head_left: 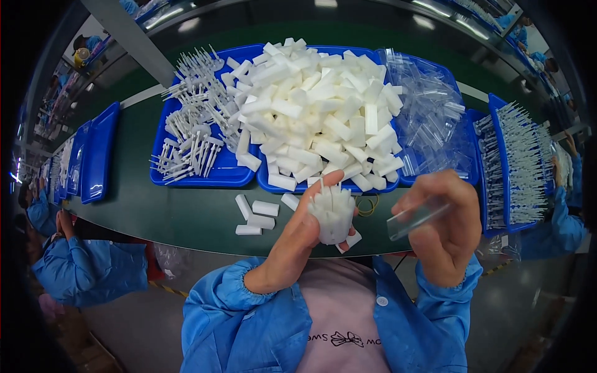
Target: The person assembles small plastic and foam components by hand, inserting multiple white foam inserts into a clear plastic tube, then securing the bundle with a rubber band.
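In front of my chest, my left hand (305, 224) is wrapped round a bundle of white parts (331, 214) with thin prongs sticking up from it; their exact kind is hard to make out. To the right, my right hand (443, 224) pinches a clear plastic sleeve (418, 219), slightly blurred and tilted, apart from the bundle. Several white foam blocks (261, 222) lie loose on the green table to the left of my left hand. Another white block (350, 241) shows just below the bundle, partly hidden by it.
A blue tray heaped with white foam blocks (311, 105) stands ahead. White stemmed plastic parts (193, 146) fill the tray at left; clear sleeves (432, 118) fill the one at right. Farther right is a bin of white stemmed parts (522, 168). Yellow rubber bands (368, 206) lie nearby. A co-worker (93, 267) sits at left.
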{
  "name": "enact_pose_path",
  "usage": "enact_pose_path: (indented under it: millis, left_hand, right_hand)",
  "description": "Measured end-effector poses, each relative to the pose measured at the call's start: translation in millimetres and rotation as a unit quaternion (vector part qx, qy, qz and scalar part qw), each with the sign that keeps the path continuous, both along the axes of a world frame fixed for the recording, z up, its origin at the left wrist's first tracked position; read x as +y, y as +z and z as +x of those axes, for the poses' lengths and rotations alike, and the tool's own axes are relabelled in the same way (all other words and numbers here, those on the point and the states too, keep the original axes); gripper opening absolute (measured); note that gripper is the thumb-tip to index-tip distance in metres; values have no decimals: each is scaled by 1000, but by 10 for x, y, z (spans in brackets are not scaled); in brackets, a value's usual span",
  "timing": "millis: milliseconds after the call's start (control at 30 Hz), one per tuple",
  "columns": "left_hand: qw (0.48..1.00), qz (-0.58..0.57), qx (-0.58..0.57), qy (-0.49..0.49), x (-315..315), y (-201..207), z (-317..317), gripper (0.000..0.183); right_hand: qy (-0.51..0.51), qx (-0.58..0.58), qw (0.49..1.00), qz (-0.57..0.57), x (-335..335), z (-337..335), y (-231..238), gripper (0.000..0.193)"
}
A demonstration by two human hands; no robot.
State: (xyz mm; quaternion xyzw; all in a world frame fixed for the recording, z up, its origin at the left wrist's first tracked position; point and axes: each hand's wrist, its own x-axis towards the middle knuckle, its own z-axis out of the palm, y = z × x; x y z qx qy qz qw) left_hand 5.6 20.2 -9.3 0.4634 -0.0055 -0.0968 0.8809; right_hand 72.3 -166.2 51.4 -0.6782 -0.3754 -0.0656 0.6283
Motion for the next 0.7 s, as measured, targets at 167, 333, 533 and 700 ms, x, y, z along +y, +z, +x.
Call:
enact_pose_path:
  millis: [167, 333, 533, 700]
  left_hand:
    - [997, 45, -49, -30, -6, 37, -13, 85]
    - [997, 70, -28, -28, -17, -22, -16, 91]
    - [999, 2, -17, -43, -38, -55, 44, 87]
    - [996, -16, 30, -85, -120, 9, 25, 83]
  right_hand:
    - [-4, 81, 997, 16, 2, 29, -107, 32]
    - [-149, -30, 987, -48, -117, 203, -90, 29]
    - [-300, -9, 940, -163, -365, 758, -211, 15]
    - [-111, 80, 987, 82, -312, -75, -71, 16]
